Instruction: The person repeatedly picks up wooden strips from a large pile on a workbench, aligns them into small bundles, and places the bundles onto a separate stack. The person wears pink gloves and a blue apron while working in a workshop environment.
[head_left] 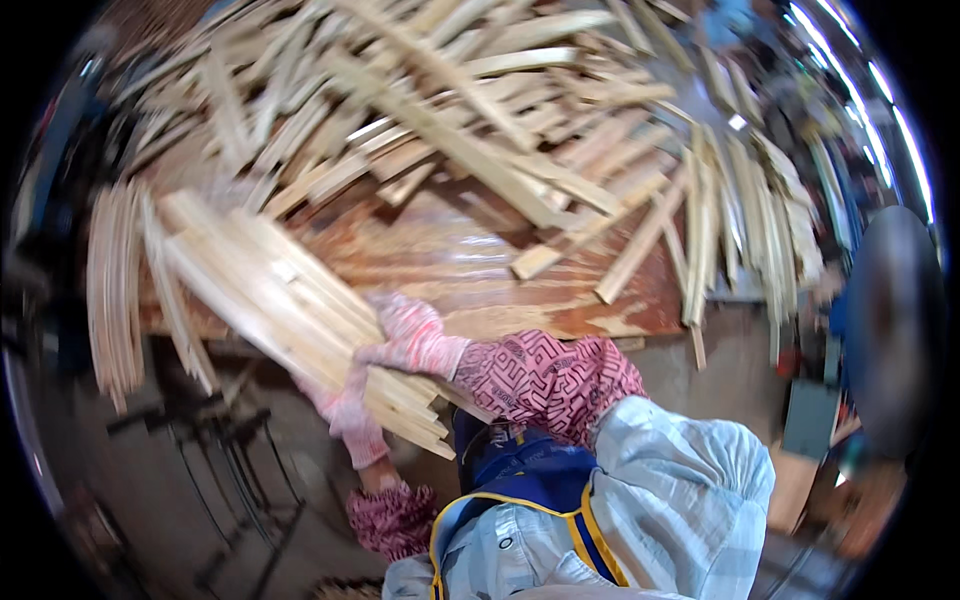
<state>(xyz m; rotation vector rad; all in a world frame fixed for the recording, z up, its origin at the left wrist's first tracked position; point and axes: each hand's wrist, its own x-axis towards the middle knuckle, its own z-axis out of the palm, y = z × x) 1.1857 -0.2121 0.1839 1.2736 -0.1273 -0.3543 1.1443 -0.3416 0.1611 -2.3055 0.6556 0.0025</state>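
Note:
A bundle of pale wooden strips (270, 280) slants from the table's left part down to my body, its near ends past the table edge. My right hand (408, 332), in a pink and white knit glove, is closed over the bundle's right side. My left hand (345, 405), gloved alike, grips the opposite edge lower down; its fingertips are partly hidden by the wood. Patterned sleeve covers reach over both forearms.
A worn wooden table (440, 260) carries a large jumbled heap of strips (460, 110) at its far side. More strips (115, 290) hang over the left end, others (740, 210) lie at the right. A dark metal stand (235, 460) is on the floor at left.

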